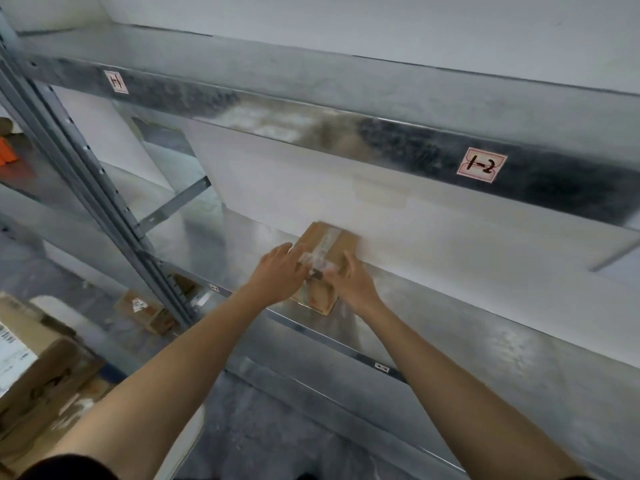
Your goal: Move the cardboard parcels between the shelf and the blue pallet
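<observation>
Plainly, motion blur softens nearly everything, so fine detail is hard to read. A small cardboard parcel lies flat on the galvanised metal shelf, near its front edge, and much of its near half is hidden under the two hands. The left hand lies with its fingers stretched fairly straight across the parcel's top. The right hand clasps the parcel's right side, thumb on top; its fingertips are out of sight behind the box. A strip of clear glossy tape runs along the brown lid, and some reddish print shows on the near face, too smeared to read. The shelf surface is dull, mottled sheet steel with pale reflections. On the beam above are stuck two pale pink-edged tags with handwriting in black marker: one reads "1-2", the other looks like "1-1". A grey slotted upright crosses the left side. Beyond it, lower down, a second parcel with a white sticker lies partly hidden by the post. At the bottom left a larger carton is cut off by the edge; its white label carries barcode lines I cannot read. An orange shape at the far left is too cropped to name
</observation>
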